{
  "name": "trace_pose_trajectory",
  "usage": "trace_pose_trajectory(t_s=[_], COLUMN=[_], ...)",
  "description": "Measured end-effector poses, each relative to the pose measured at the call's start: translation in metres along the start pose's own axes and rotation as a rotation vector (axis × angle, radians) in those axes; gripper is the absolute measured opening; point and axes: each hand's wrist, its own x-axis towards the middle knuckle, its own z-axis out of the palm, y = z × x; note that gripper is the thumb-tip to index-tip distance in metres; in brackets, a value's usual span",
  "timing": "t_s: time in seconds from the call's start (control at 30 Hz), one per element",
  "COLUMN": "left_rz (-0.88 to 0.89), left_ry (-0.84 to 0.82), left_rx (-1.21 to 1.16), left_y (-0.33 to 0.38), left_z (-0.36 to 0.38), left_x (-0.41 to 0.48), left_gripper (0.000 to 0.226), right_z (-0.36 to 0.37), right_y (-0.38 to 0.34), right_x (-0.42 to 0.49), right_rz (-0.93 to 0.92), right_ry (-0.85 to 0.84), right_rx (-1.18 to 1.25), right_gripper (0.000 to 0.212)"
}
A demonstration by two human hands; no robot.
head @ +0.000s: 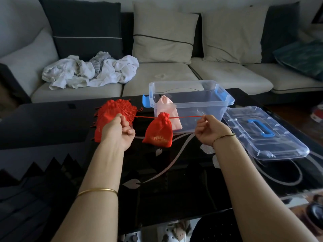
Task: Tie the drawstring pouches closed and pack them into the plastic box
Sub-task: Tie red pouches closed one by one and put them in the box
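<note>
A red drawstring pouch [159,132] with gold print hangs between my hands above the black table, its neck gathered tight. My left hand [120,131] pinches one end of its red drawstring [188,117], and my right hand [209,130] pinches the other end; the string is stretched taut sideways. Behind my left hand lies a pile of red pouches [113,114] on the table. The clear plastic box [190,102] with blue latches stands open behind the pouch. A pink pouch [167,110] leans inside it at the left.
The box's clear lid [265,133] with a blue handle lies flat on the table to the right. The black glass table [166,180] has a leaf pattern. Behind it stands a sofa [166,74] with cushions and a heap of white cloth [90,70].
</note>
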Motion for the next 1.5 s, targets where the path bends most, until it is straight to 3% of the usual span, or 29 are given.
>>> trace_pose_trajectory(t_s=[0.1, 0.23, 0.5, 0.63, 0.73, 0.8, 0.97, 1.03, 1.13, 1.2, 1.3, 1.33, 1.4, 1.5], left_rz=[0.114, 0.216, 0.471, 0.559, 0.532, 0.519, 0.461, 0.44, 0.468, 0.502, 0.642, 0.738, 0.934, 1.158], left_ry=[-0.184, -0.381, -0.544, -0.48, -0.489, -0.507, -0.501, -0.454, -0.441, -0.472, -0.564, -0.58, -0.555, -0.465], left_rx=[0.03, 0.269, 0.875, 0.976, 0.943, 0.92, 0.79, 0.709, 0.734, 0.804, 0.975, 1.057, 1.191, 1.268], left_y=[0.002, 0.001, -0.009, -0.012, -0.013, -0.014, -0.014, -0.014, -0.015, -0.015, -0.011, -0.011, -0.014, -0.018], left_z=[0.009, 0.025, 0.03, 0.033, 0.03, 0.028, 0.028, 0.028, 0.028, 0.028, 0.028, 0.029, 0.031, 0.031], left_x=[-0.009, -0.022, -0.034, -0.04, -0.037, -0.034, -0.032, -0.031, -0.03, -0.031, -0.033, -0.033, -0.034, -0.037], left_gripper=[0.031, 0.034, 0.013, 0.009, 0.009, 0.009, 0.013, 0.014, 0.015, 0.02, 0.028, 0.03, 0.03, 0.032], right_z=[0.013, 0.038, 0.068, 0.071, 0.066, 0.063, 0.062, 0.06, 0.055, 0.054, 0.053, 0.054, 0.054, 0.051], right_y=[0.0, 0.002, 0.018, 0.022, 0.022, 0.026, 0.029, 0.025, 0.023, 0.023, 0.026, 0.027, 0.032, 0.035], right_x=[-0.013, -0.039, -0.062, -0.058, -0.051, -0.05, -0.049, -0.049, -0.056, -0.054, -0.04, -0.037, -0.036, -0.036], right_rz=[-0.3, -0.648, -0.876, -0.822, -0.619, -0.488, -0.444, -0.344, -0.211, -0.265, -0.547, -0.548, -0.419, -0.263], right_ry=[0.036, -0.066, -0.239, -0.239, -0.161, -0.196, -0.254, -0.285, -0.358, -0.32, -0.23, -0.257, -0.369, -0.469], right_rx=[-0.342, -0.701, -1.058, -1.007, -1.034, -1.135, -1.092, -1.024, -1.256, -1.416, -1.305, -1.19, -0.974, -0.901], right_gripper=[0.029, 0.031, 0.03, 0.031, 0.036, 0.04, 0.032, 0.032, 0.03, 0.027, 0.025, 0.025, 0.027, 0.028])
